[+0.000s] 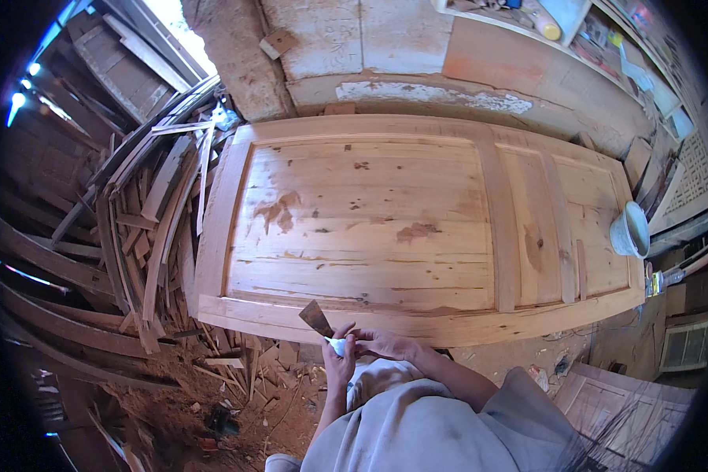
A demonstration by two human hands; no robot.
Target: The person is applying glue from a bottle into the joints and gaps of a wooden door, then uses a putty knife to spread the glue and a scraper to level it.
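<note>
A putty knife (315, 317) with a dark, flared metal blade points up and left, just past the near edge of a large wooden door (370, 212). My left hand (337, 368) is closed around its lower part. Something small and white (337, 346) shows at the base of the blade; whether it is filler or part of the handle is unclear. My right hand (385, 344) meets the left there with its fingers drawn together, and what they pinch is hidden. The door lies flat, its panels marked with brown patches and dark spots.
A pale bucket (631, 230) stands at the door's right end, beside a clear bottle (672, 277). Scrap boards (161, 212) are heaped on the left, with offcuts and dust on the floor. Cluttered shelves (554, 23) hang at the far right. Another panelled piece (606, 405) lies at lower right.
</note>
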